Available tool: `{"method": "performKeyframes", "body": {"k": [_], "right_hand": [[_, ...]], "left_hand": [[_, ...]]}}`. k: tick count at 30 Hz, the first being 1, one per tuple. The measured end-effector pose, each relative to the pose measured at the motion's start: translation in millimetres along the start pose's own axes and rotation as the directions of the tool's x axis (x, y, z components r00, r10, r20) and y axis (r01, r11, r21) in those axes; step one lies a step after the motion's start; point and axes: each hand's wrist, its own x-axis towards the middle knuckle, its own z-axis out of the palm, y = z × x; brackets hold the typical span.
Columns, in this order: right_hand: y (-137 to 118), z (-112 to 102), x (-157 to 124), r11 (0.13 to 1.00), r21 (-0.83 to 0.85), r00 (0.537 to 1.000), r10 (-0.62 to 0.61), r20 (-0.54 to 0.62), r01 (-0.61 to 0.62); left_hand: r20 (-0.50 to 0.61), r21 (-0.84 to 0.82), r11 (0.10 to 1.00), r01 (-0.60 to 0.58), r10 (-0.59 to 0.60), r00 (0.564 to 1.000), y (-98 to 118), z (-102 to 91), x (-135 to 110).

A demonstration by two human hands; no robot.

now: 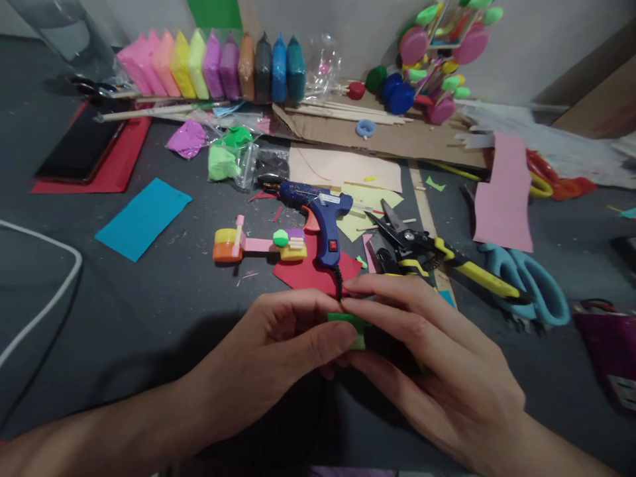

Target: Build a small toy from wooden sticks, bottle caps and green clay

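Note:
Both of my hands meet low in the middle of the head view, over a dark grey table (149,311). My left hand (278,358) and my right hand (437,371) pinch a small green piece of clay or foam (350,326) between thumbs and fingertips; most of it is hidden by my fingers. Just beyond my fingers lie a blue glue gun (318,212) on a red paper scrap (308,271), and a small clay-and-stick model (258,245) in orange, yellow, pink and green.
Yellow-handled snips (437,255) and teal scissors (531,285) lie right. Packs of coloured clay (213,66) line the back wall, beside a colourful disc model (437,59) on cardboard. A blue sheet (144,218), a phone (82,146), a white cable (44,305) lie left.

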Motion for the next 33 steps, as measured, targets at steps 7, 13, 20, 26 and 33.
{"method": "performKeyframes", "body": {"k": [7, 13, 20, 26, 33], "right_hand": [[1.3, 2.6, 3.3, 0.991, 0.126, 0.998, -0.049, 0.047, 0.042], [2.6, 1.5, 5.5, 0.970, 0.244, 0.996, -0.006, 0.093, -0.016], [4.5, 0.2, 6.6, 0.954, 0.301, 0.989, -0.031, 0.146, -0.014], [5.1, 0.3, 7.3, 0.943, 0.334, 0.986, -0.052, 0.158, -0.003], [6.2, -0.3, 6.0, 0.940, 0.341, 0.981, -0.056, 0.187, -0.012]], "left_hand": [[-0.021, 0.099, 0.995, 0.026, -0.024, 0.999, -3.3, -3.8, -2.3], [-0.004, 0.075, 0.995, 0.067, -0.066, 0.998, -6.0, -6.4, -2.6], [-0.007, 0.089, 0.994, 0.061, -0.060, 0.998, -2.8, -6.4, -3.9], [-0.001, 0.077, 0.993, 0.086, -0.087, 0.996, -3.0, -7.4, -2.8], [-0.005, 0.103, 0.992, 0.078, -0.078, 0.997, -0.9, -7.7, -3.7]]}}
